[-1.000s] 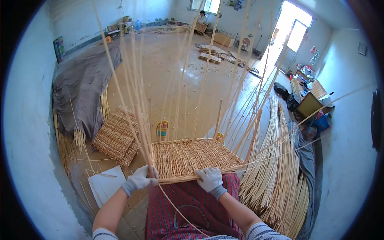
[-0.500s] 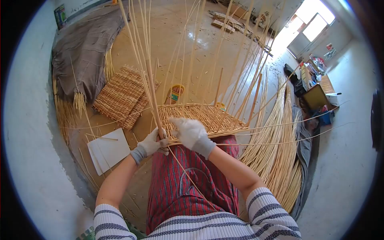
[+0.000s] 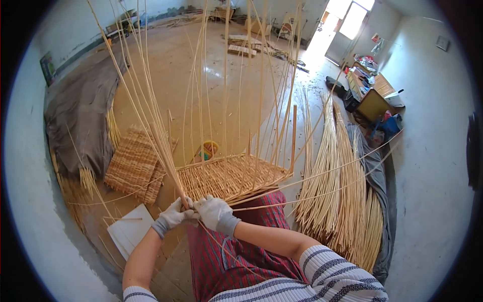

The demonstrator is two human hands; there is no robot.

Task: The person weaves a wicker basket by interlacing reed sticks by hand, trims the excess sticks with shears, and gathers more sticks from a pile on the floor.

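A partly woven wicker basket (image 3: pixel 236 176) rests against my knees, with long upright rods (image 3: pixel 261 110) rising from its edges. My left hand (image 3: pixel 176 214), in a whitish glove, is closed around the base of a stick and rods (image 3: pixel 168 163) at the near left corner. Beside it, my gloved right hand (image 3: pixel 215 211) touches the same corner with bent, closed fingers; what they pinch is hidden. A thin wicker strand (image 3: pixel 221 246) trails from between the hands across my lap.
Bundles of long rods (image 3: pixel 334 186) lie on the right. Woven mats (image 3: pixel 133 166), a white board (image 3: pixel 132 229) and a grey cloth (image 3: pixel 80 110) over more rods are on the left. A small round container (image 3: pixel 209 149) stands beyond the basket. A cluttered box (image 3: pixel 370 100) sits by the right wall.
My right hand has come down from above the weave to the corner beside my left hand. The left hand keeps its hold. The view has tilted up and shifted right.
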